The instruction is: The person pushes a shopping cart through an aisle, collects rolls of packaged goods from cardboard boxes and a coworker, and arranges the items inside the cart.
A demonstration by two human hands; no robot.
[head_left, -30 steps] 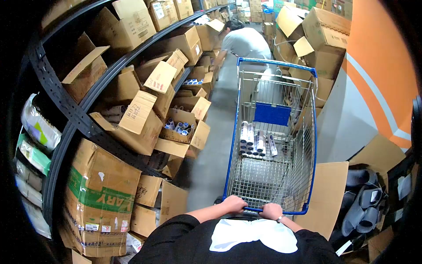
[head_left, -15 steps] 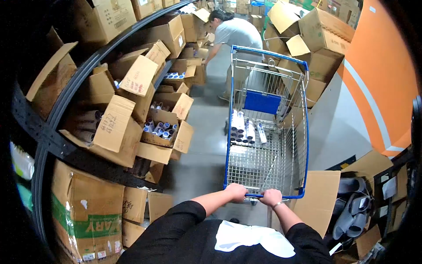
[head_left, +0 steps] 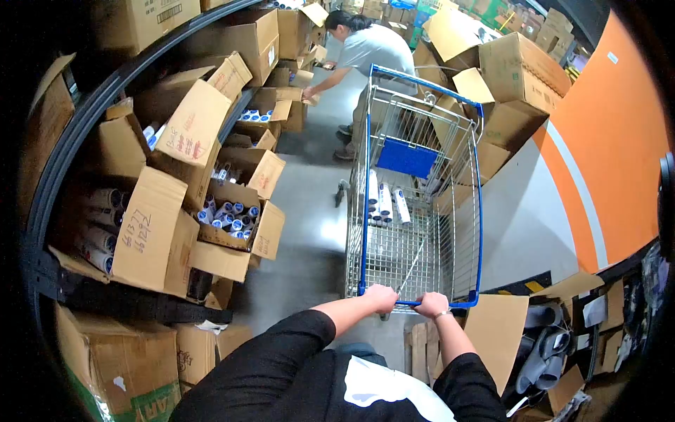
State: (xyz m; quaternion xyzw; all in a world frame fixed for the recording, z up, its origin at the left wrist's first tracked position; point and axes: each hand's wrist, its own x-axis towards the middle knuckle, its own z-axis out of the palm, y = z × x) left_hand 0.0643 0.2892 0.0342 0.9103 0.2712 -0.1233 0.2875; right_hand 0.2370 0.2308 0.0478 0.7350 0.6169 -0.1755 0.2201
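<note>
A wire shopping cart (head_left: pixel 460 211) with blue rails stands in front of me. My left hand (head_left: pixel 380 298) is closed around the near handle bar, at its left part. Close beside it, my right hand (head_left: pixel 431 304) grips the same bar and has a bracelet at the wrist. Several white tubes (head_left: pixel 385 201) with dark ends lie in the far left part of the cart basket. A blue panel (head_left: pixel 406 157) is fixed to the far end of the cart.
Open cartons (head_left: pixel 232 216) of tubes line the shelf on the left. Ahead, a person (head_left: pixel 376 53) in a grey shirt bends toward the boxes. Stacked cartons (head_left: pixel 520 77) and an orange-striped wall (head_left: pixel 598 141) flank the right. Grey slippers (head_left: pixel 545 352) lie near a carton at lower right.
The cart and I have moved forward along the aisle. Shelf cartons have shifted down and left in view. The person ahead still bends over, now with both arms showing. Both hands stay on the bar.
</note>
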